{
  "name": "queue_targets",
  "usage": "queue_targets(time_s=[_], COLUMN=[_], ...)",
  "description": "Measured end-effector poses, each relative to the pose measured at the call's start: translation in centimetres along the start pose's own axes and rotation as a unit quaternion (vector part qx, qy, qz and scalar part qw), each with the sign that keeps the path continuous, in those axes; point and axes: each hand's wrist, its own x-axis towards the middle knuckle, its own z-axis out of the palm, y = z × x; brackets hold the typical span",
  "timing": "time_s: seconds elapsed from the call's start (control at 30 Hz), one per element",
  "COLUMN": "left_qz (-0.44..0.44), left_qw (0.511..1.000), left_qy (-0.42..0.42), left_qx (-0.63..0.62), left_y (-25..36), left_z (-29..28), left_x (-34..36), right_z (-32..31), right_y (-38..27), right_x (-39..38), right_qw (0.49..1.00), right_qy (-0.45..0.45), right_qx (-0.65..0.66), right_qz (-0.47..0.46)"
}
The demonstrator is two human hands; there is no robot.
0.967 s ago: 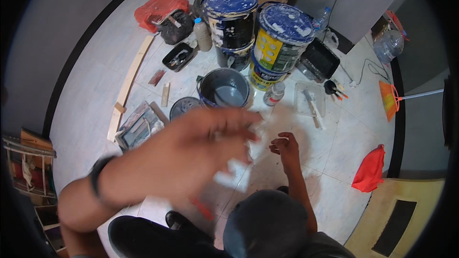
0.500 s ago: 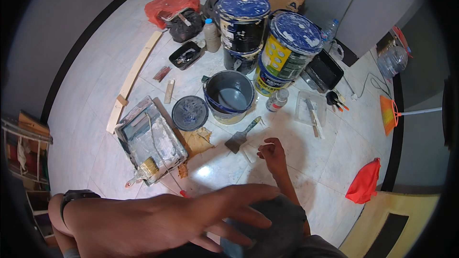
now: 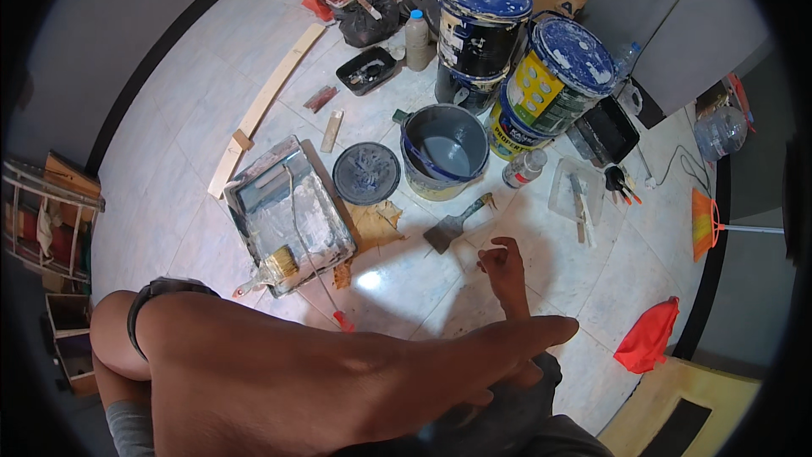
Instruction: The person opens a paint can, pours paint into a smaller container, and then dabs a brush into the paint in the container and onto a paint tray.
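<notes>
Flat brush (image 3: 443, 235) with grey bristles lies on the tiled floor (image 3: 584, 279), just ahead and a bit left of the right hand (image 3: 505, 275), near but not touching. Right grip: fingers half-curled, tips apart. Left hand (image 3: 457, 368) big in foreground, reaching across to the right; one digit stretched out, others partly hidden below, so can't tell if that grip is apart or closed. Dark wristband (image 3: 138, 317) on left wrist. Beyond the brush: grey-lined bucket (image 3: 431, 184), upright, with round paint-smeared lid (image 3: 366, 173) just left of it. Further left, paint tray (image 3: 260, 196), second brush (image 3: 283, 266) resting over its near edge. Can (image 3: 524, 169) right of bucket. Stacked pails (image 3: 482, 38) behind. Wood strip (image 3: 275, 100) far left, red cloth (image 3: 648, 338) far right.
</notes>
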Motion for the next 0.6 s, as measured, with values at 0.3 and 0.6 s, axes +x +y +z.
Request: queue_targets(time_s=[0.3, 0.6], left_qz=[0.108, -0.214], left_qw=[0.977, 0.703], left_qy=[-0.017, 0.263], left_qx=[0.186, 0.625], left_y=[-4.4, -9.9], left_z=[-6.4, -8.4], left_x=[-3.4, -3.8], right_z=[-0.4, -0.5], right_y=[0.3, 0.4], right_x=[0.5, 1.1], right_qw=[0.999, 0.998], right_qy=[0.002, 0.001], right_qx=[-0.048, -0.03], right_qz=[-0.02, -0.048])
